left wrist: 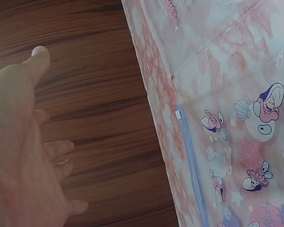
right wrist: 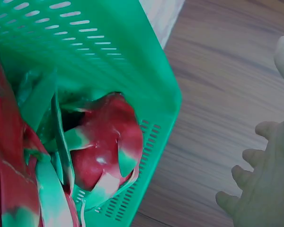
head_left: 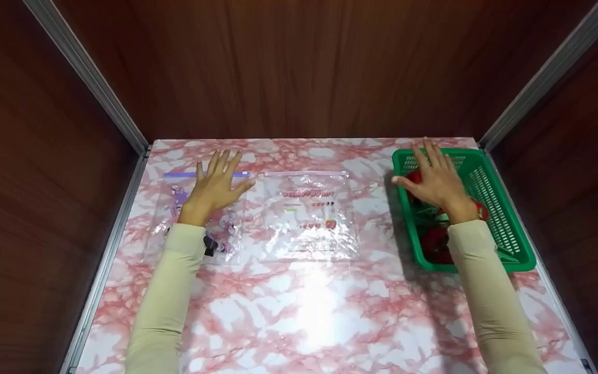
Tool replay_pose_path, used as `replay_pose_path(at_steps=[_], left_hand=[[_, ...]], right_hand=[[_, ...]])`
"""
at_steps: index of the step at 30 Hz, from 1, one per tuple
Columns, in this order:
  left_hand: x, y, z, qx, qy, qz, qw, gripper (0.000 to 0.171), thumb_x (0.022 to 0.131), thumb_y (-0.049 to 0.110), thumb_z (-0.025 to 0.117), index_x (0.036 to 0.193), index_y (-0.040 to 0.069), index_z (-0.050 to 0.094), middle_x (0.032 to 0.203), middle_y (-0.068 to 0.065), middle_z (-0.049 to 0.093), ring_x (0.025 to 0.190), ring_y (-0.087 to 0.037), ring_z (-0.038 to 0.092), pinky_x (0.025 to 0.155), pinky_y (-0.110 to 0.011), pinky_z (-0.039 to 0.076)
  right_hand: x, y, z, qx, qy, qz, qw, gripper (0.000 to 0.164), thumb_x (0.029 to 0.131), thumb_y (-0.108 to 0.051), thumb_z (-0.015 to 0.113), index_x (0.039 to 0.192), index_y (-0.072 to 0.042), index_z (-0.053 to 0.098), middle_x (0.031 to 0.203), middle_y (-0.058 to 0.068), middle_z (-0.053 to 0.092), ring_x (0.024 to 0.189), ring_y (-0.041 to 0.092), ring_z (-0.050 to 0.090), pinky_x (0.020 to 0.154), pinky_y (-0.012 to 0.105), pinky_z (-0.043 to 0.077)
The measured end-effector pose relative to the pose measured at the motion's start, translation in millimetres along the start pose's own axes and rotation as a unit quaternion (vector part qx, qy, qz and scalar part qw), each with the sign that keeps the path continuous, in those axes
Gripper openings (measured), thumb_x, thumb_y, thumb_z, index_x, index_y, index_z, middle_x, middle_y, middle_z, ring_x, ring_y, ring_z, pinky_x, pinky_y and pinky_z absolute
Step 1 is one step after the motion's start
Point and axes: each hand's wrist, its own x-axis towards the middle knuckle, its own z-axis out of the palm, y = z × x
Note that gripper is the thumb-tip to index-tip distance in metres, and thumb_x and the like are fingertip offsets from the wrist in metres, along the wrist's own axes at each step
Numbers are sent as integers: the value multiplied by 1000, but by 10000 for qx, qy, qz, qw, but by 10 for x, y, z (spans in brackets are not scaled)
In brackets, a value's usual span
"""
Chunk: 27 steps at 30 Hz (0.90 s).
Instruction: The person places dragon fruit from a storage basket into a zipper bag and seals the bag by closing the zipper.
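My left hand [head_left: 216, 188] is spread over a clear zip bag [head_left: 236, 208] with a purple slider strip and cartoon prints, its fingers straight and holding nothing. In the left wrist view that bag [left wrist: 251, 156] shows shells and starfish figures. My right hand [head_left: 438, 183], also with spread fingers and nothing in its grasp, is above a green plastic basket [head_left: 525, 259]. Red dragon fruits with green-tipped scales lie in the basket; one dragon fruit [right wrist: 106, 142] shows near its corner in the right wrist view. Between the hands lies a second clear zip bag [head_left: 309, 239] with a pink strip and strawberry prints.
Both bags and the basket are on a table [head_left: 278, 322] with a red and white marbled top. Dark wood panels [head_left: 299, 67] enclose it at the back and sides, with metal rails [head_left: 96, 83] at the corners. The basket stands close to the right edge.
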Motion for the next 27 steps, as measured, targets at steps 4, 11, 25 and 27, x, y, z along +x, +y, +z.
replay_pose_path(at_steps=[4, 11, 25, 27], left_hand=[[-2, -7, 7, -87, 46, 6, 10000, 90, 105, 72, 40, 173, 25, 5, 181, -14, 4, 168, -37, -5, 130, -72, -5], [1, -7, 32, -282, 240, 155, 9992, 84, 107, 64, 44, 173, 24, 10, 178, -18, 19, 167, -38, 6, 130, -74, 7], [-3, 17, 67, -695, 571, 333, 9954, 80, 109, 57, 49, 172, 18, 18, 172, -23, 33, 161, -43, 27, 129, -68, 23], [-9, 33, 70, -810, 618, 335, 9942, 79, 109, 55, 52, 172, 18, 20, 171, -22, 34, 160, -43, 29, 130, -67, 24]], right_hand=[[-8, -31, 8, 69, 16, 33, 10000, 102, 99, -72, 56, 173, -18, 9, 180, 19, 3, 162, 53, 12, 128, 77, 11], [-29, -79, 27, 182, 67, 106, 9998, 101, 99, -72, 57, 173, -20, 12, 179, 18, 11, 160, 54, 19, 123, 82, 17], [-1, -182, 108, 384, 287, 4, 9989, 96, 100, -68, 60, 170, -14, 23, 173, 25, 28, 156, 53, 29, 123, 76, 26], [-1, -203, 123, 422, 348, -6, 9985, 95, 99, -67, 61, 170, -14, 25, 171, 26, 31, 155, 52, 31, 123, 76, 28]])
